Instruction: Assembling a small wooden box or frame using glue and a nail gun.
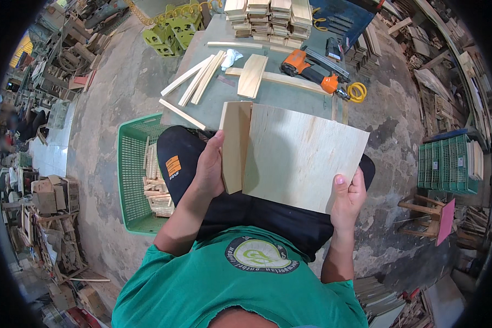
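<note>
Above my lap I hold a thin, pale plywood panel. A narrower wooden board stands at an angle along its left edge; whether the two are fastened together I cannot tell. My left hand is closed on the outer side of the narrow board, its fingers partly hidden behind it. At the panel's lower right corner, my right hand pinches the sheet, thumb on the front face. Beyond the panel, a short shaped wooden slat lies on the grey-green worktable. An orange and black nail gun rests to its right.
Several wooden strips and a crumpled white scrap lie on the table's left. Stacked wooden pieces rise at its far end. A green crate of wood offcuts sits left of my legs. Far right stand green crates and a pink-topped stool.
</note>
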The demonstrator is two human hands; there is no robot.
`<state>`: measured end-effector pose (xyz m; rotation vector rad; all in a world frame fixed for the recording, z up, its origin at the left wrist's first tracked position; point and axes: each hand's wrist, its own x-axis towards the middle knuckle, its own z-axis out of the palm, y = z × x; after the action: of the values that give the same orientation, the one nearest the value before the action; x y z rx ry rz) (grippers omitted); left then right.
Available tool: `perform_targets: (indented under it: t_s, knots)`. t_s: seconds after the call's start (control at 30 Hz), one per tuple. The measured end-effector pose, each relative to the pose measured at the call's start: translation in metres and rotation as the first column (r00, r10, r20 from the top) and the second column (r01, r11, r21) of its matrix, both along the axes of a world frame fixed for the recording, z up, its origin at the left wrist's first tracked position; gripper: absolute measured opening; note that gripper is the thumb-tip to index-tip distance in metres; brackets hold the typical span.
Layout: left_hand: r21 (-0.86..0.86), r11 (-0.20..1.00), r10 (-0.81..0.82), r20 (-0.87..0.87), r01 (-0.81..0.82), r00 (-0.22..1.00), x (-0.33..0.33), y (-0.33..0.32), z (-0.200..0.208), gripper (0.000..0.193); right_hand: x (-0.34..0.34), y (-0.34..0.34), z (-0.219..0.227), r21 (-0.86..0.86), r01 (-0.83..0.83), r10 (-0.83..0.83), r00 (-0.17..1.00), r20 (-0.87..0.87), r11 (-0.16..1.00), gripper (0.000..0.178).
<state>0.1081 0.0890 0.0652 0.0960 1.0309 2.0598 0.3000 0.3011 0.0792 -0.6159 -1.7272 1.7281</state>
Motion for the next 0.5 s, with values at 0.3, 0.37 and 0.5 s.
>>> perform_targets:
  t_s: [0.3, 0.37, 0.5]
  knots:
    - [-0.004, 1.000, -0.026, 0.025, 0.026, 0.999, 0.0028, -0.0023, -0.0010, 0.055, -0.0010, 0.0030, -0.0022, 0.025, 0.013, -0.014, 0.999, 0.038, 1.000, 0.044]
    - [0.003, 0.999, -0.042, 0.011, 0.042, 0.999, 0.0013, -0.0019, 0.0011, 0.058, -0.0015, 0.0040, -0.0024, 0.030, 0.009, -0.011, 0.999, 0.050, 1.000, 0.044]
    - [0.004, 0.999, -0.047, -0.006, 0.047, 0.999, 0.0022, -0.0011, 0.0043, 0.060, -0.0003, 0.0058, -0.0015, 0.024, 0.032, -0.033, 0.996, 0.077, 0.999, 0.043]
